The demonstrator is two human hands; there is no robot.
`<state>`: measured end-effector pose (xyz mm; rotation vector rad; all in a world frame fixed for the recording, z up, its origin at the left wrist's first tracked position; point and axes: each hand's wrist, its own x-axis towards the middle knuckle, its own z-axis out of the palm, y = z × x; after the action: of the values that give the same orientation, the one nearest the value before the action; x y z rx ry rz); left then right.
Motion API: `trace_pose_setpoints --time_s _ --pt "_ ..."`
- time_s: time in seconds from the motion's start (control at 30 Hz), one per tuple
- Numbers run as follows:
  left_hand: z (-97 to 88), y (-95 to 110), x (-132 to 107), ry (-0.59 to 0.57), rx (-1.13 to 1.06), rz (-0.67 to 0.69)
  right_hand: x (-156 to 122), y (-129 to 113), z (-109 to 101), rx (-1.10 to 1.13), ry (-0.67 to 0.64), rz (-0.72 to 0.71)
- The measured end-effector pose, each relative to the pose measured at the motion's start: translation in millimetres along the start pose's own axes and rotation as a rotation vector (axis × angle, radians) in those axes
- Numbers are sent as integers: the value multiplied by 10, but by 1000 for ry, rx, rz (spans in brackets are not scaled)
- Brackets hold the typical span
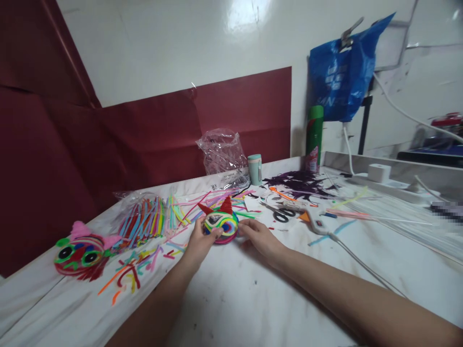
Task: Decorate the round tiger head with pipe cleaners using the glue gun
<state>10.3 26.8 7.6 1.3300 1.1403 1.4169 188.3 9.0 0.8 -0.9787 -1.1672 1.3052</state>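
A small mask made of coloured pipe cleaners [221,222], with two red horns and looped bands around the eyes, is held up just above the table. My left hand [200,241] grips its left and lower side, thumb across the front. At the mask's right edge, my right hand [258,237] has its fingertips pressed together; whether they hold the rim or a small strand is hidden. Behind the mask lie loose pipe cleaners [195,198]. Black-handled scissors [280,213] and a white glue gun [317,222] with an orange tip rest to the right.
A finished-looking red mask [81,253] with pink ears lies at left, beside bagged pipe cleaners [141,217] and cut scraps [133,274]. Further back stand a mint cup [255,169] and a green can [314,132]. A power strip [388,187] and the glue gun's cable [361,267] occupy the right.
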Motion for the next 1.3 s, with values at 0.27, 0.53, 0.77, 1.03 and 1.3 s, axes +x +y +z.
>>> trace_pose_setpoints --time_s 0.27,0.53,0.77,1.03,1.3 --pt "25 -36 -33 -70 145 108 66 -22 -37 -26 101 18" --pt "22 -68 -32 -87 173 117 102 35 -68 -23 91 32" --pt "30 61 -70 -95 175 92 96 40 -62 -82 91 -10" --pt "216 185 -205 36 149 23 3 83 61 -283 166 -167" --pt "201 205 -171 45 34 -59 17 91 62 -273 98 -209"
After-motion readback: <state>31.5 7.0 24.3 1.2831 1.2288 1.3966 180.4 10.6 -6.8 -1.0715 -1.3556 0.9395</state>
